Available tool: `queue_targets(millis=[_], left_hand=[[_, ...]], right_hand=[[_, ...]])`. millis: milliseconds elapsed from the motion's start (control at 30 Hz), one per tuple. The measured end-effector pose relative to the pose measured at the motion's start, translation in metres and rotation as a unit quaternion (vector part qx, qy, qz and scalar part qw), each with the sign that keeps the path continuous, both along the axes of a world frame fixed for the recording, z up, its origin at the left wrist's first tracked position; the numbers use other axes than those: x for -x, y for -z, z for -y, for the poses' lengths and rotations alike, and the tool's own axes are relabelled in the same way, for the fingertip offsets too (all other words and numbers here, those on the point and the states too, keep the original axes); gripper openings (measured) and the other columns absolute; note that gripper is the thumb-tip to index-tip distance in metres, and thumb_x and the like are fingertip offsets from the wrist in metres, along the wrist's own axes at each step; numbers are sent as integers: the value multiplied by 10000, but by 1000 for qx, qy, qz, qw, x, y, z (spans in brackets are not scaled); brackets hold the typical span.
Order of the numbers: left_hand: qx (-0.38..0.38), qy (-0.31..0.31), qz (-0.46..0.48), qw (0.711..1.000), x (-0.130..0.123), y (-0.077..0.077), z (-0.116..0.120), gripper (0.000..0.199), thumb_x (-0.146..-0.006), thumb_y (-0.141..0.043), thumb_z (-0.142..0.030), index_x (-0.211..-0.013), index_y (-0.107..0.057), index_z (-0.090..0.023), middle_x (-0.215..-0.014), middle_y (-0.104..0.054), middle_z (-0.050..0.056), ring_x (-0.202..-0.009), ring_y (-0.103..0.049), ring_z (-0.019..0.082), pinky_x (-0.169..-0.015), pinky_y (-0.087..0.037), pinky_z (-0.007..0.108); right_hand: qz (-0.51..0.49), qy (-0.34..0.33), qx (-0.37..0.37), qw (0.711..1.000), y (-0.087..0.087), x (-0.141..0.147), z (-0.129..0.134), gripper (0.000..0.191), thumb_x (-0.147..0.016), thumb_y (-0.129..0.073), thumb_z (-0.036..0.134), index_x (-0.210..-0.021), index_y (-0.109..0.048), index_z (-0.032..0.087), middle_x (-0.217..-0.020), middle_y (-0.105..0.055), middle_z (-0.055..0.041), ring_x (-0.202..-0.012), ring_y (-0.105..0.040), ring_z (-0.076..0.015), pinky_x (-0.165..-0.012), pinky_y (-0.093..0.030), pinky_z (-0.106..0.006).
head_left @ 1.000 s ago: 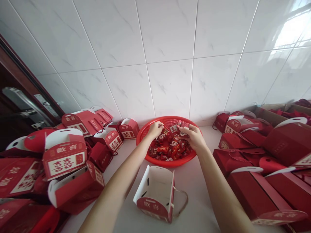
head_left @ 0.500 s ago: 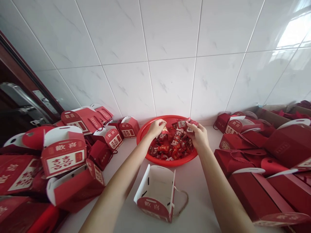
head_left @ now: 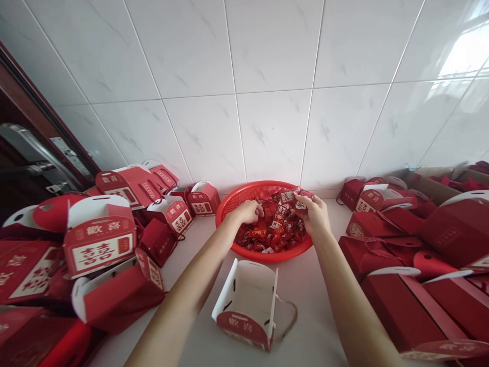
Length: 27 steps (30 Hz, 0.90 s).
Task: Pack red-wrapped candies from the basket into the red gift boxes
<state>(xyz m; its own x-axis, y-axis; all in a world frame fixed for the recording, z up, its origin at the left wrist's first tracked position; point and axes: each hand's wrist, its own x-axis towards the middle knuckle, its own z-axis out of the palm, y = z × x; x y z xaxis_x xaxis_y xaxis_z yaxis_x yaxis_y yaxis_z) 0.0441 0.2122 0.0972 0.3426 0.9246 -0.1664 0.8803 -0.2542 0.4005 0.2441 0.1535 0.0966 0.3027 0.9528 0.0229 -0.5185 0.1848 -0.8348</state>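
A red plastic basket (head_left: 271, 257) full of red-wrapped candies (head_left: 273, 232) stands against the tiled wall. My left hand (head_left: 250, 211) is down among the candies on the basket's left side, fingers curled; what they hold, if anything, is hidden. Over the right side of the basket, my right hand (head_left: 314, 211) pinches red-wrapped candies (head_left: 296, 197) between thumb and fingers. In front of the basket sits an open red and white gift box (head_left: 244, 300), its inside bare and a rope handle (head_left: 294, 316) lying to its right.
Closed and half-folded red gift boxes (head_left: 100, 239) are piled on the left. More red boxes (head_left: 412, 306) crowd the right side, with a cardboard carton (head_left: 431, 187) behind them. A door handle (head_left: 34, 148) is at far left.
My left hand has lowered into the candies, and the golden-looking piece by its fingers no longer shows. My right hand stays nearly in place. The view has shifted slightly.
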Motion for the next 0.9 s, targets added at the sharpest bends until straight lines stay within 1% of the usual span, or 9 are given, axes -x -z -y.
queue_targets(millis=[67, 133, 200, 267, 367, 500, 633, 733, 900], left_hand=[[41, 42, -15, 998, -5, -4, 5, 260, -625, -727, -173, -865, -774, -262, -994, -763, 5, -909, -681, 201, -707, -487, 220], [86, 70, -43, 993, -11, -7, 10, 245, -552, -805, -249, -794, -767, -261, -942, -766, -7, -846, -685, 208, -692, -492, 231], [113, 72, -79, 988, -15, -7, 13, 313, -441, -863, -288, -727, -747, -237, -867, -759, 15, -769, -675, 233, -645, -488, 262], [116, 65, -105, 986, -18, -6, 14, 357, -399, -878, -306, -713, -732, -218, -849, -749, 42, -752, -664, 251, -621, -476, 280], [109, 73, -109, 985, -18, -3, 15, 326, -447, -854, -295, -739, -732, -220, -871, -740, 45, -769, -654, 247, -626, -465, 277], [110, 102, -86, 985, -18, -1, 14, 130, -606, -726, -243, -733, -733, -216, -815, -726, 23, -719, -638, 202, -605, -447, 255], [97, 108, -55, 988, -17, -1, 11, 194, -716, -580, -199, -817, -746, -205, -859, -737, 25, -763, -641, 177, -628, -448, 232], [105, 102, -50, 988, -16, -1, 10, 197, -687, -600, -202, -814, -750, -205, -856, -742, 21, -775, -647, 178, -620, -448, 223], [147, 104, -74, 981, -15, -2, 13, 118, -603, -711, -289, -697, -741, -222, -737, -716, 2, -693, -628, 185, -561, -421, 241]], right_hand=[[5, -2, 0, 1000, 1, 0, 0, 322, -445, -847, 265, -682, -644, 183, -685, -657, 9, -646, -628, -157, -482, -566, -259], [10, -6, 0, 1000, 1, 0, 0, 318, -451, -848, 268, -674, -636, 187, -679, -652, 9, -648, -628, -160, -488, -564, -260], [15, -10, -2, 1000, 1, 0, 0, 314, -459, -848, 272, -660, -621, 191, -666, -639, 15, -647, -626, -159, -496, -564, -261], [17, -13, -4, 1000, 1, 0, 0, 316, -462, -850, 270, -647, -607, 193, -652, -624, 24, -636, -617, -153, -501, -564, -261], [19, -18, -5, 1000, 1, 0, 1, 320, -466, -854, 267, -642, -598, 189, -645, -619, 27, -621, -604, -144, -499, -556, -258], [21, -27, -8, 999, 2, 1, 1, 325, -475, -854, 283, -662, -607, 185, -657, -632, 19, -625, -600, -143, -488, -545, -253], [23, -29, -10, 999, 2, 1, 1, 339, -467, -855, 293, -663, -601, 186, -658, -629, 18, -628, -602, -147, -470, -529, -248], [25, -30, -9, 999, 2, 1, 1, 334, -472, -847, 299, -677, -608, 189, -679, -650, 7, -637, -610, -154, -464, -520, -246], [28, -35, -9, 999, 2, 1, 1, 313, -476, -830, 298, -679, -620, 186, -692, -659, 4, -637, -606, -148, -478, -529, -244]])
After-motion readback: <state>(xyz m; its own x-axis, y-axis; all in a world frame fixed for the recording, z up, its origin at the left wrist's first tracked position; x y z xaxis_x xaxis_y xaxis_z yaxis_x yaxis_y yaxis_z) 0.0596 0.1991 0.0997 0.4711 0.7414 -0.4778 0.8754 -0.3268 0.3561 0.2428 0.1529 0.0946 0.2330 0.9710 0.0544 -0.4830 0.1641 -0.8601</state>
